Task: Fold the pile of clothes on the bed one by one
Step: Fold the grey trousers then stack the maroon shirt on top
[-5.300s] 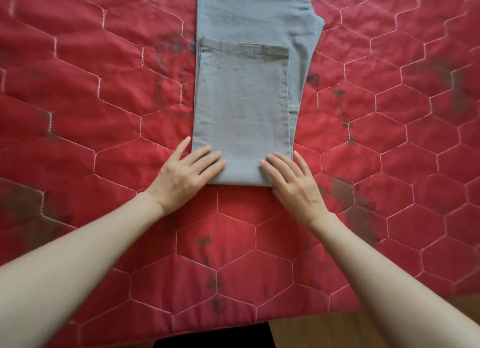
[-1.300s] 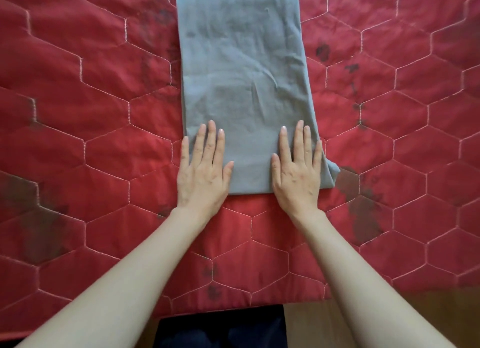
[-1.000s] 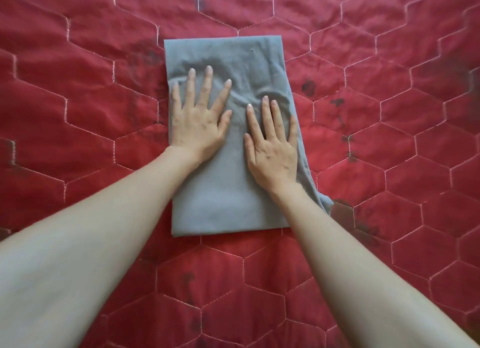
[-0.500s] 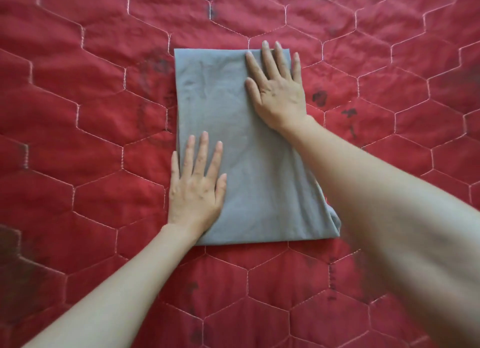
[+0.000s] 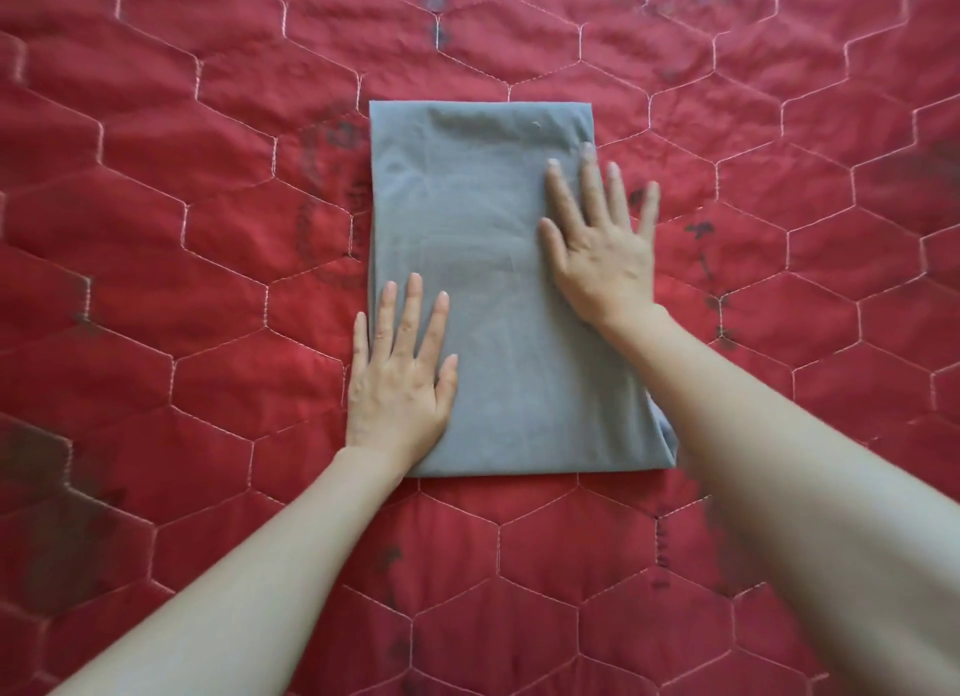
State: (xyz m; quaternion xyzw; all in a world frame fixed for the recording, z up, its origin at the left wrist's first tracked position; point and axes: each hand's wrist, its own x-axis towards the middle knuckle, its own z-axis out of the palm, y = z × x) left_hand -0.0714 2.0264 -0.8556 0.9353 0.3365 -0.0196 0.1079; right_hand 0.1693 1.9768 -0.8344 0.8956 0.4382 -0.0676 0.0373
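Both flat: left hand [image 5: 397,383] pressing folded grey garment [image 5: 498,300] near corner, right hand [image 5: 602,248] its far side; smooth outward, keeping edges square.

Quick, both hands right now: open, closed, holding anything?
Left hand: open, flat on the grey garment, holding nothing.
Right hand: open, flat on the garment's right edge, holding nothing.

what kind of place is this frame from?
Most likely a bedroom at home, seen over a bed. A red quilted bedspread with stitched hexagons fills the view, a folded grey garment lies on it, and the left hand and right hand press it flat.
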